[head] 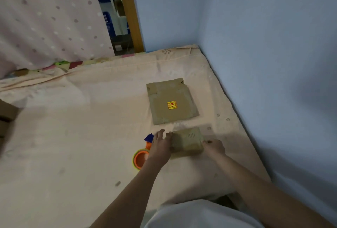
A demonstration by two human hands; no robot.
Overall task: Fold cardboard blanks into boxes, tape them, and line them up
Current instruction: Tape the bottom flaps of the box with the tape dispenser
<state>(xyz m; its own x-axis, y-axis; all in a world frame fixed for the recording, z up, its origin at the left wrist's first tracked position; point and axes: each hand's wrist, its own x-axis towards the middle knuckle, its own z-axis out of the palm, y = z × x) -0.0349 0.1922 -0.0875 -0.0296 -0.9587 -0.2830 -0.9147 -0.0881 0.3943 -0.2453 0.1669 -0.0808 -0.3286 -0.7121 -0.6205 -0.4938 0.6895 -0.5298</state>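
Observation:
A small folded cardboard box (187,141) sits on the bed sheet between my hands. My left hand (160,145) lies against its left side with the fingers stretched over the top edge. My right hand (214,147) holds the box's right side, fingers curled at the near right corner. Beyond the box lies a flat cardboard blank (171,102) with a yellow and red sticker. An orange and yellow tape dispenser (141,158) with a blue end lies just left of my left hand, partly hidden by my wrist.
The bed sheet (82,136) spreads wide to the left. A blue wall (264,63) runs close along the bed's right edge. A dotted curtain (45,18) hangs at the back left. Brown cardboard (5,114) shows at the far left edge.

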